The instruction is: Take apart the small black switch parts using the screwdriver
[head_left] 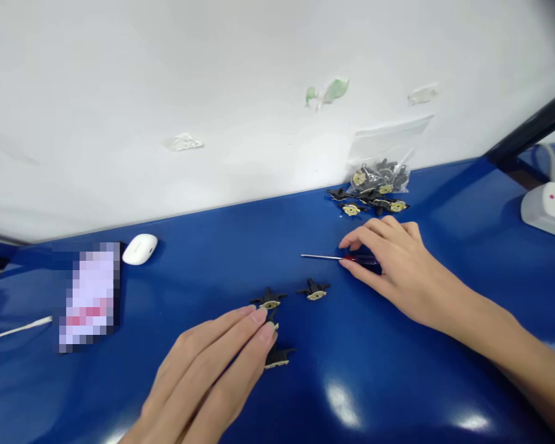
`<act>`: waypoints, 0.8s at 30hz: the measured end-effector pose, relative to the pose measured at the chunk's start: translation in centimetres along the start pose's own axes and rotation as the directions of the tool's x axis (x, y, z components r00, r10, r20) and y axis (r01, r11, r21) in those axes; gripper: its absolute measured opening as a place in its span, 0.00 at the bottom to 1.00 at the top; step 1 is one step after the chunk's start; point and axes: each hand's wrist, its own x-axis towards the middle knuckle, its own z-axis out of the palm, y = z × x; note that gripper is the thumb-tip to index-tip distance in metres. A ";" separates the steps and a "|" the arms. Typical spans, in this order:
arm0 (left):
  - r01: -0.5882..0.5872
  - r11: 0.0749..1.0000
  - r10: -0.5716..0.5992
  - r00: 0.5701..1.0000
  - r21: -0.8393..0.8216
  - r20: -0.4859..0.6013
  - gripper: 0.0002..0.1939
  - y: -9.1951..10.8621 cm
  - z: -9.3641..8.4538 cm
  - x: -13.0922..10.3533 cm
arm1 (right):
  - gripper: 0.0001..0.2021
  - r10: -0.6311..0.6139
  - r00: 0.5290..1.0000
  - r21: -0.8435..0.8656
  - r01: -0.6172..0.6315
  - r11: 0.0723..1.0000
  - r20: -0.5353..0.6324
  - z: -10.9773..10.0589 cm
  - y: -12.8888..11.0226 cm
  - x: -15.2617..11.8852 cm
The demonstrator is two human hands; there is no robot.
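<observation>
My left hand (217,364) is at the front centre, its fingers together with the tips on a small black part that they mostly hide. Close around these fingertips lie two more black parts, one behind (269,300) and one in front (280,357), each with a pale metal plate. Another black part (314,290) sits to the right, apart from both hands. My right hand (393,265) has thumb and fingers around the dark red handle of a screwdriver (324,256). Its thin metal shaft points left, low over the blue table.
A clear plastic bag (383,166) of black parts leans against the white wall (259,74), with several loose parts (351,209) before it. At left are a phone (90,296), a white cable (18,330) and a white case (140,249). A power strip (550,209) stands far right.
</observation>
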 end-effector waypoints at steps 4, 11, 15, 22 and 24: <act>-0.050 0.997 0.051 0.998 -0.063 0.026 0.27 -0.5 0.5 0.9 | 0.11 -0.029 0.997 0.053 0.025 0.998 0.077 -0.3 0.6 0.0; -0.023 0.996 0.008 0.987 -0.091 -0.161 0.16 -0.7 0.9 3.3 | 0.09 -0.104 0.995 0.240 0.100 0.966 0.006 -0.6 -0.3 0.5; -0.003 0.997 -0.005 0.994 -0.072 -0.107 0.18 -0.4 -0.2 3.0 | 0.06 -0.147 0.982 0.151 0.163 0.975 -0.115 -0.6 -0.7 0.7; 0.024 0.990 -0.047 0.986 -0.142 -0.158 0.18 -0.5 0.4 2.3 | 0.08 -0.218 0.948 0.041 0.233 0.971 -0.231 -1.0 -0.9 0.4; 0.048 0.990 -0.069 0.986 -0.135 -0.154 0.17 -0.4 0.7 2.5 | 0.08 -0.237 0.942 0.026 0.250 0.968 -0.237 -1.1 -1.0 0.3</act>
